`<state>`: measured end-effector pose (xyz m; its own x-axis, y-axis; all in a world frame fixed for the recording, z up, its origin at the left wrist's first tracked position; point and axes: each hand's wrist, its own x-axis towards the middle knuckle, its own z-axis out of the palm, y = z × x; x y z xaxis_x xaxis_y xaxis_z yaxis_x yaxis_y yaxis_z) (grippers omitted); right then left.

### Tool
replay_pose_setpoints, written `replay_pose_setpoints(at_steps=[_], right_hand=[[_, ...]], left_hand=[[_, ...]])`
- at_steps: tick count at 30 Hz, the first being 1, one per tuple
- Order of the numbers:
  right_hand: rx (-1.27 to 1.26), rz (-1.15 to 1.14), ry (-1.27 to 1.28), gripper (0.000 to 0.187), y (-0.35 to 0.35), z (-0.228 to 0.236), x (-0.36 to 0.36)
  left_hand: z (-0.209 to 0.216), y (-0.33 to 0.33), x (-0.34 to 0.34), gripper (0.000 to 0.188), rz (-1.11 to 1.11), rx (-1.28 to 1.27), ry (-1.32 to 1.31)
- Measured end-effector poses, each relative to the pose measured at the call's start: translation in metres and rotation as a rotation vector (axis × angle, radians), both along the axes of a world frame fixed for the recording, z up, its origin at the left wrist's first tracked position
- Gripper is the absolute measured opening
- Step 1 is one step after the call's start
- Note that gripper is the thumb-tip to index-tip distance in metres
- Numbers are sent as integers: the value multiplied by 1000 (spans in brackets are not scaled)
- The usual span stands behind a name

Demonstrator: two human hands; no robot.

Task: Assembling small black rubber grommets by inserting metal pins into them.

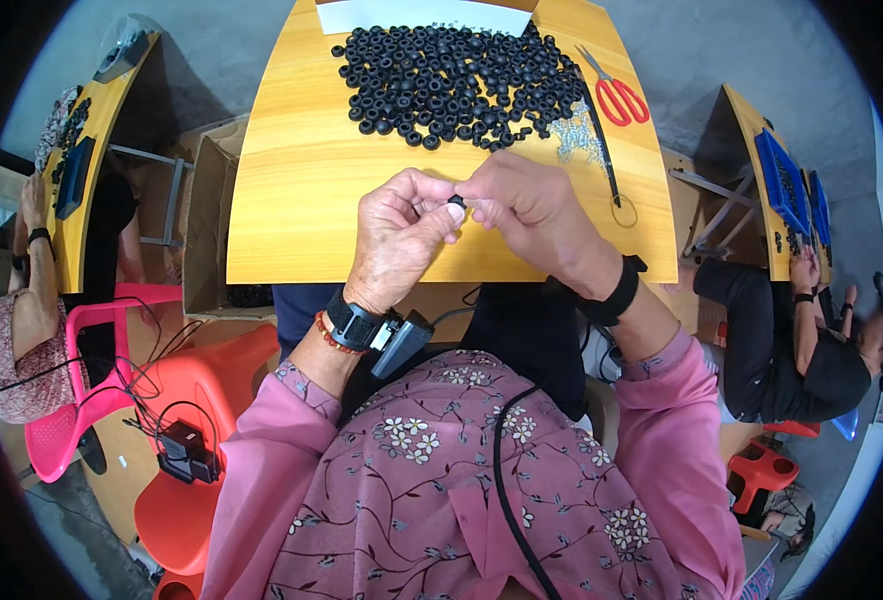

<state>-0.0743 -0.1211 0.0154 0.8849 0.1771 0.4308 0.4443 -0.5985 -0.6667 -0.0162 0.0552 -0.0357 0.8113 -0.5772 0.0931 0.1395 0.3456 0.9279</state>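
Pink flowered cloth (442, 450) on the person's body is closest to me as I watch from far off. Past it, the left grip (399, 235) is pinched on a small black piece (457, 201), up over the near part of the bench (302, 180). The right grip (537, 215) is curled close beside it, but I cannot tell if its fingertips hold anything. I think the two meet so the little piece sits steady and easy to see. Beyond them, a big heap of round black pieces (442, 85) is spread out, maybe so each is easy to pick. At its right lie tiny pale bits (577, 138), a thin black stick (602, 150) and red-handled scissors (622, 102), likely put there to be near the right grip. Behind the heap is a white box (427, 16).
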Motion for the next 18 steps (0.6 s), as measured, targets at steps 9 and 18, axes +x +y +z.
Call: replay_pose_setpoints(at_steps=[9,18], right_hand=[[96,-39,199,20,-3,1,-4],[90,-75,148,20,6,3,-9]], left_hand=[[9,-2,0,10,-4,92,9],[3,2,3,8,-90,107,10]])
